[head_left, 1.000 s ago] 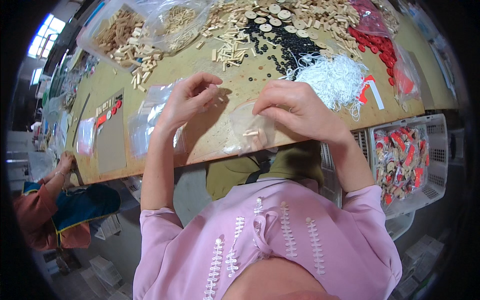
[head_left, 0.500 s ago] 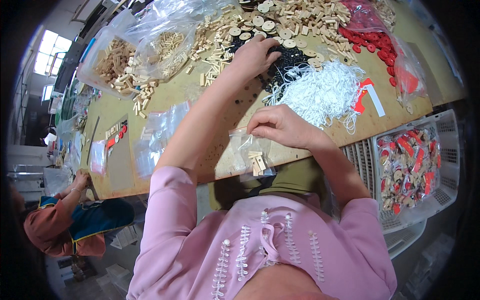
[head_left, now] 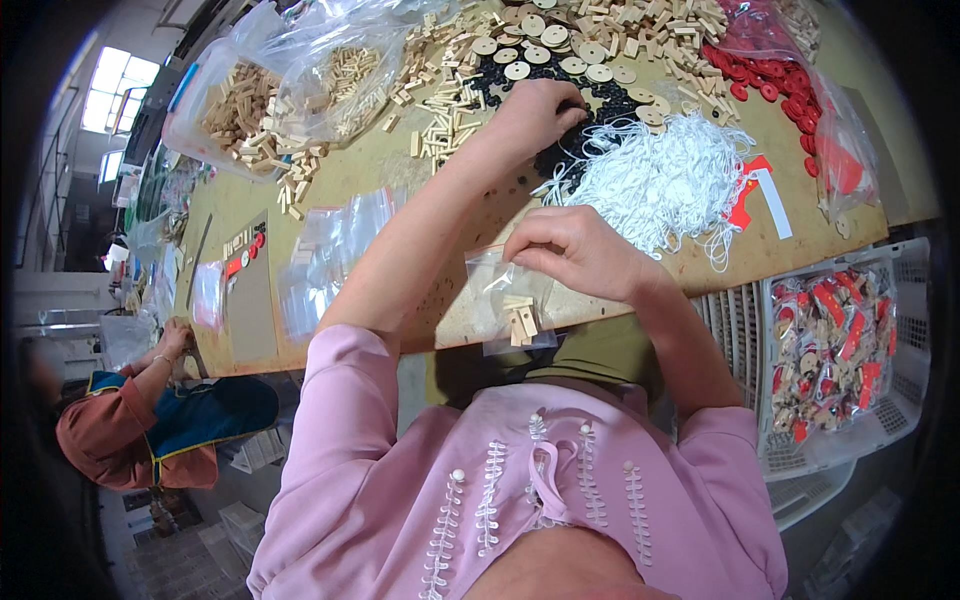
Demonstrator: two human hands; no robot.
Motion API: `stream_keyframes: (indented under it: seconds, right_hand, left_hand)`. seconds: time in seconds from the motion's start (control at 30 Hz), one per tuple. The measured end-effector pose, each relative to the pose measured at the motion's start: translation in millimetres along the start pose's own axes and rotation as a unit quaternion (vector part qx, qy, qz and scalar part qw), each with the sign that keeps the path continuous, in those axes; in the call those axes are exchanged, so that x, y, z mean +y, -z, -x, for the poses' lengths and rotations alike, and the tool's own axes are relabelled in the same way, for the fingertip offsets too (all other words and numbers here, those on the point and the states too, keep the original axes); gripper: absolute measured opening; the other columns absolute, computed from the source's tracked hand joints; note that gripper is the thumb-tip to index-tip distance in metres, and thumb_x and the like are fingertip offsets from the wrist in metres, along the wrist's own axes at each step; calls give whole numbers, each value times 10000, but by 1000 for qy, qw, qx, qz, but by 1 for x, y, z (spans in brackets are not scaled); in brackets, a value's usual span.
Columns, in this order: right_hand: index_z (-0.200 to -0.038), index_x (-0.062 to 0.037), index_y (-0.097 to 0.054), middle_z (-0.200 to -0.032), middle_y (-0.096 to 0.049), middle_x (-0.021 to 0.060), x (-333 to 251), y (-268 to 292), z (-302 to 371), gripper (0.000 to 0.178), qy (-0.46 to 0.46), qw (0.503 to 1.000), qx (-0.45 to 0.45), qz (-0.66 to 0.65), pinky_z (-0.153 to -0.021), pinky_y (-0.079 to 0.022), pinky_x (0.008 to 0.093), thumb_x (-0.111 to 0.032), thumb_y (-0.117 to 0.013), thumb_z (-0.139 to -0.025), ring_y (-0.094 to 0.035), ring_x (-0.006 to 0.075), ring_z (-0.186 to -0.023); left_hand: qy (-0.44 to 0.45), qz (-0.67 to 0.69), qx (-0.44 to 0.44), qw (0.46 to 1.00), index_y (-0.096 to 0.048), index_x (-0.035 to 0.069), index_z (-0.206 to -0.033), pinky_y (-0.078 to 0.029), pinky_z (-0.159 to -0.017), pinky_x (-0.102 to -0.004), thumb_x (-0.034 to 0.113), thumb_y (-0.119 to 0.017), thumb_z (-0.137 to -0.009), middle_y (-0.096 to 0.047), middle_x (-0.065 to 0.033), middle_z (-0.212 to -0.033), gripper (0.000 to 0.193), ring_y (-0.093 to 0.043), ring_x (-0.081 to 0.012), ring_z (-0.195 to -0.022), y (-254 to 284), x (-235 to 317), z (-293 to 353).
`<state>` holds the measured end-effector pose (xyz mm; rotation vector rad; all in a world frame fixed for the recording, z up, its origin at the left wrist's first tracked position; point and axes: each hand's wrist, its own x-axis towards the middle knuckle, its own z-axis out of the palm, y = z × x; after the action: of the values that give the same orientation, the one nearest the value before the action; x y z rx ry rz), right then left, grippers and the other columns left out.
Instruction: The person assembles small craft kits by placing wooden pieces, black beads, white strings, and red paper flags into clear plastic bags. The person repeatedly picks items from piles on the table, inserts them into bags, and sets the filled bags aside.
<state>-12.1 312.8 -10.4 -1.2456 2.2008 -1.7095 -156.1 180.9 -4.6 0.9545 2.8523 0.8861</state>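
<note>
My left hand (head_left: 533, 118) reaches over the pile of small black beads (head_left: 556, 160). Its fingers curl down and come together at the beads; what they pinch, if anything, is too small to make out. Close to the table's front edge, my right hand (head_left: 583, 252) pinches the top of a clear zip bag (head_left: 484, 288). Inside the bag lie several small wooden blocks (head_left: 522, 318), some with a dark hole. A tangled heap of white strings (head_left: 660, 185) lies right of both hands. Beyond my left hand are round wooden discs (head_left: 553, 36).
Wooden pegs (head_left: 446, 132) spread left of the beads, near a filled plastic tub (head_left: 235, 110). Flat empty bags (head_left: 335, 262) lie left. Red discs (head_left: 790, 100) sit far right, above a crate (head_left: 905, 350) of packed bags. A co-worker (head_left: 135, 430) sits at left.
My left hand has shifted slightly right and nearer over the black beads, its fingers more curled. My right hand still holds the bag. The whole view has shifted a little.
</note>
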Motion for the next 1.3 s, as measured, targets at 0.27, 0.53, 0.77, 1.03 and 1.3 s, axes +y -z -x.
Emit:
stream_keyframes:
  seconds: [0.27, 0.53, 0.77, 1.03, 1.3]
  right_hand:
    - [-970, -38, -711, -889, -700, 92, -1, 1, -2, 77, -22, 1000, 3, -8, -731, -534, 340, -60, -692, -899, -682, 248, -825]
    - [-961, -28, -711, -885, -697, 90, -6, 1, -1, 79, -33, 999, 15, 4, -715, -527, 332, -71, -701, -895, -673, 235, -816]
    - [-939, -32, -718, -879, -697, 80, -11, -1, -2, 62, -77, 997, 4, 26, -711, -526, 321, -58, -712, -883, -668, 218, -803]
    - [-911, -41, -722, -859, -699, 66, -8, -2, -2, 58, -53, 996, 20, 62, -695, -533, 311, -54, -735, -856, -675, 218, -776]
    - [-912, -44, -721, -858, -705, 67, -6, -3, -2, 64, -45, 997, 17, 55, -693, -538, 315, -43, -731, -850, -681, 226, -776]
  left_hand:
    - [196, 632, -17, 750, -654, -54, -1130, -521, -631, -184, 136, -612, -1021, -638, -26, -880, 224, -616, -88, -764, 16, -18, 16]
    - [220, 898, 39, 379, -400, -167, -1370, -524, -1076, -461, 228, -335, -1104, -482, -327, -1404, 481, -532, -424, -1299, 18, -2, 88]
    - [159, 915, 4, 370, -346, -137, -1443, -404, -1168, -520, 397, -275, -1109, -395, -342, -1492, 634, -412, -444, -1408, 14, -5, 107]
    - [207, 865, -1, 457, -313, -151, -1471, -386, -1193, -483, 331, -238, -1114, -402, -360, -1487, 604, -425, -429, -1410, 10, 6, 106]
    - [238, 821, 16, 519, -366, -168, -1418, -483, -1132, -438, 188, -328, -1101, -463, -354, -1426, 478, -501, -421, -1347, 6, 7, 107]
